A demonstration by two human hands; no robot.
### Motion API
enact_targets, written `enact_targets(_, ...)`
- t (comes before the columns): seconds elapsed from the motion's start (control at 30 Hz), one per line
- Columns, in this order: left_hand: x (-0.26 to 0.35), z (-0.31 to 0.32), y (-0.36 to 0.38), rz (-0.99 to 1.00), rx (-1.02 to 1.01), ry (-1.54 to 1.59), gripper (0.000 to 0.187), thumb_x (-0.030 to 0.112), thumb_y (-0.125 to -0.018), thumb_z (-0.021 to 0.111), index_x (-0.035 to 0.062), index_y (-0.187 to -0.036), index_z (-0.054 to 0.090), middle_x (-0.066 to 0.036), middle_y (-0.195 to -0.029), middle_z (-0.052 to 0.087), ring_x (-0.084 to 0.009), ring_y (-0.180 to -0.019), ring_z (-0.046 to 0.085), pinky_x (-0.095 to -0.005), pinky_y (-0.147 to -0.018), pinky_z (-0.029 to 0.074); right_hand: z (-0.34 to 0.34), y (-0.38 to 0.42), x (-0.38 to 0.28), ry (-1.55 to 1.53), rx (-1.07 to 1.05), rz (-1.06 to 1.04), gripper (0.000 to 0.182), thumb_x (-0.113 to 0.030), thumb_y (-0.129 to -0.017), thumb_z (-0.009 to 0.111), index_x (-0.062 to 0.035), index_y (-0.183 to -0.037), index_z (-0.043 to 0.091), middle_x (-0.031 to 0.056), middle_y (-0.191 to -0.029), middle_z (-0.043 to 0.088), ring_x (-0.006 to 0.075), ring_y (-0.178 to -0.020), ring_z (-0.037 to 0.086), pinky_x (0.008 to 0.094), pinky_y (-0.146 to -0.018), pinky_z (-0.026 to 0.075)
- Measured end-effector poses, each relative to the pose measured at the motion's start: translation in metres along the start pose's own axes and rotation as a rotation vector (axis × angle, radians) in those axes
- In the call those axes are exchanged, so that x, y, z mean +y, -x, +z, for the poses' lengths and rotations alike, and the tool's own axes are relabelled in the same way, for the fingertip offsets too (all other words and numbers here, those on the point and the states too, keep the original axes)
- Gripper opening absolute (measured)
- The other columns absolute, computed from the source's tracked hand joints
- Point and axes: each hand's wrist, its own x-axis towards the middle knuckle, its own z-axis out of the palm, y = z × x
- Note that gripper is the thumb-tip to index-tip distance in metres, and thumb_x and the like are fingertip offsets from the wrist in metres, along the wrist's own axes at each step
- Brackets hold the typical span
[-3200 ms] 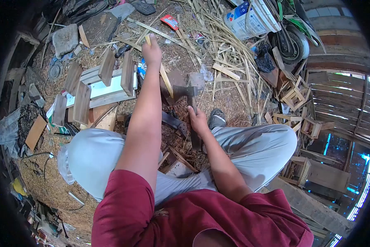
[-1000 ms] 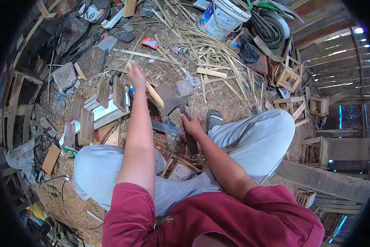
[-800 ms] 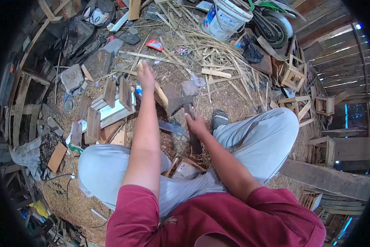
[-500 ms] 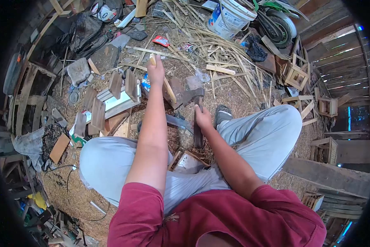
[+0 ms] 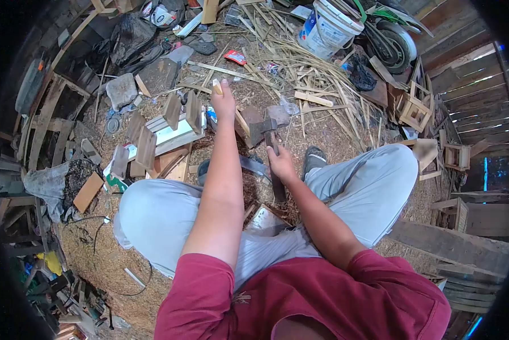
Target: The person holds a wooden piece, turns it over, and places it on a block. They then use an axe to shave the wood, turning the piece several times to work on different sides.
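My left hand [image 5: 224, 103] is closed around a narrow wooden strip [image 5: 242, 120], which slants down to the right with its top end showing above my thumb. In my right hand [image 5: 283, 165] is a hatchet, gripped by its dark handle [image 5: 276, 187]. The hatchet head [image 5: 260, 131] is right at the lower part of the strip. Both hands are in front of my bent knees, over a floor of wood shavings. Below the left forearm, a grey curved band [image 5: 254, 165] shows in part.
Wooden pieces [image 5: 147, 148] stand around a white board left of my arm. A white bucket [image 5: 329, 28] and a wheel [image 5: 391, 48] are at the back right, beside scattered thin strips [image 5: 300, 68]. Small wooden frames [image 5: 416, 107] lie to the right. A grey block [image 5: 121, 92] is at left.
The hatchet head has moved left, closer to the wooden strip. Both hands keep their holds. The whole view has shifted slightly, so the surroundings appear farther right.
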Motion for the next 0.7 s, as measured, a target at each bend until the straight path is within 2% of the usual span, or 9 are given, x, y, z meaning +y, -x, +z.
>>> enact_targets(0.07,-0.002,0.001,-0.001,-0.003,-0.004,0.022,0.042,0.039,-0.109,0.05,0.0049,-0.085,0.056,-0.002,-0.068,0.053,-0.0133,-0.059,0.053,-0.0342,-0.056,0.044,0.001,0.001,-0.007,0.044,-0.029,-0.048,0.036,-0.038,-0.103,0.062,-0.0046,-0.116,0.057,0.0037,-0.065,0.056,0.0163,-0.045,0.055,0.0341,-0.042,0.046)
enact_targets(0.17,0.018,-0.005,-0.002,-0.132,-0.051,0.008,0.039,0.035,-0.107,0.055,-0.0015,-0.096,0.063,-0.009,-0.081,0.064,-0.023,-0.073,0.06,-0.0415,-0.074,0.05,0.002,-0.009,-0.002,0.028,-0.045,-0.074,0.036,-0.037,-0.104,0.062,-0.0047,-0.119,0.058,0.0027,-0.064,0.055,0.0154,-0.044,0.054,0.0339,-0.041,0.045)
enact_targets(0.27,-0.026,0.008,-0.022,-0.082,0.005,0.089,0.042,0.039,-0.109,0.05,0.0069,-0.082,0.055,0.001,-0.063,0.052,-0.0113,-0.051,0.051,-0.0321,-0.049,0.042,-0.003,-0.02,0.002,-0.027,-0.08,-0.055,0.033,-0.034,-0.104,0.062,-0.005,-0.12,0.058,0.0022,-0.066,0.056,0.0149,-0.047,0.055,0.0331,-0.043,0.045)
enact_targets(0.37,-0.039,0.013,-0.036,-0.086,0.02,0.074,0.042,0.039,-0.109,0.05,0.0078,-0.081,0.054,0.002,-0.06,0.051,-0.0108,-0.046,0.048,-0.0311,-0.043,0.041,-0.009,-0.037,0.025,-0.122,-0.116,-0.053,0.031,-0.033,-0.104,0.062,-0.0045,-0.117,0.06,0.0017,-0.069,0.057,0.0145,-0.051,0.057,0.0325,-0.045,0.047)
enact_targets(0.4,-0.038,0.016,-0.039,-0.109,0.031,0.097,0.041,0.039,-0.109,0.051,0.0083,-0.081,0.053,0.001,-0.059,0.051,-0.0102,-0.043,0.047,-0.0297,-0.04,0.039,-0.012,-0.048,0.043,-0.044,-0.087,-0.07,0.031,-0.033,-0.104,0.062,-0.0048,-0.116,0.06,0.0016,-0.07,0.058,0.0144,-0.052,0.058,0.0324,-0.046,0.047)
enact_targets(0.5,-0.064,0.029,-0.056,-0.144,0.078,-0.022,0.045,0.042,-0.108,0.052,0.0045,-0.082,0.058,-0.001,-0.061,0.054,-0.0141,-0.049,0.054,-0.0345,-0.047,0.043,-0.018,-0.071,0.075,0.12,-0.011,-0.071,0.03,-0.034,-0.104,0.062,-0.0056,-0.112,0.06,0.0016,-0.072,0.06,0.0142,-0.054,0.059,0.032,-0.048,0.048)
enact_targets(0.6,-0.068,0.045,-0.065,-0.002,0.065,-0.113,0.05,0.044,-0.106,0.054,-0.0015,-0.087,0.065,-0.01,-0.065,0.062,-0.0251,-0.06,0.063,-0.0426,-0.059,0.048,-0.02,-0.076,0.078,0.167,0.067,0.014,0.03,-0.036,-0.104,0.062,-0.0059,-0.109,0.061,0.0022,-0.07,0.06,0.0141,-0.054,0.059,0.0318,-0.048,0.048)
enact_targets(0.7,-0.071,0.055,-0.073,-0.063,0.05,-0.152,0.053,0.044,-0.105,0.054,-0.0047,-0.091,0.069,-0.019,-0.073,0.068,-0.0356,-0.072,0.067,-0.0481,-0.07,0.048,-0.017,-0.071,0.063,0.27,0.124,0.032,0.032,-0.038,-0.104,0.062,-0.0063,-0.105,0.063,0.0028,-0.068,0.061,0.0135,-0.054,0.059,0.0313,-0.048,0.048)
